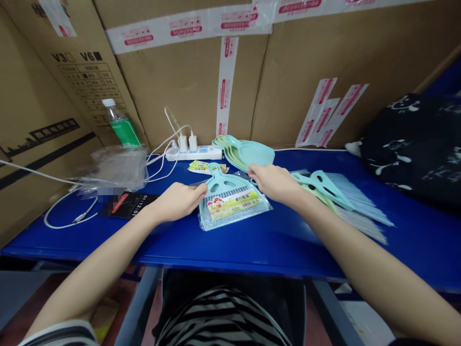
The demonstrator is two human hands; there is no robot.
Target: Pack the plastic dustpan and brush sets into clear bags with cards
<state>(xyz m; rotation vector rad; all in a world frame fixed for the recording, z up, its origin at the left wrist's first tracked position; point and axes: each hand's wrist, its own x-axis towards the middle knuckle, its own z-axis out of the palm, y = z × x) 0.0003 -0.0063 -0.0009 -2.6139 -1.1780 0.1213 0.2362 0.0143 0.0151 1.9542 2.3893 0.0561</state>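
Note:
In front of me lies a light-blue dustpan and brush set [220, 184] in a clear plastic bag [264, 207], a yellow printed label card [236, 204] over the bristles. My left hand [182, 199] is closed, its fingertips pinching the bag's left side by the handle. On the other side my right hand [273, 182] pinches the bag's upper right edge between thumb and fingers. Behind it is a stack of light-blue and green dustpans [252, 153]. Several loose brushes [333, 192] with blue and pale bristles lie right of my right hand, partly behind my forearm.
At the left are a pile of clear bags [120, 166], a green-labelled bottle [122, 127], a phone [133, 204] and white cables. A power strip [205, 153] and more label cards [201, 166] sit behind. Cardboard [180, 81] walls the blue table [216, 247]; a black patterned bag [414, 144] is right.

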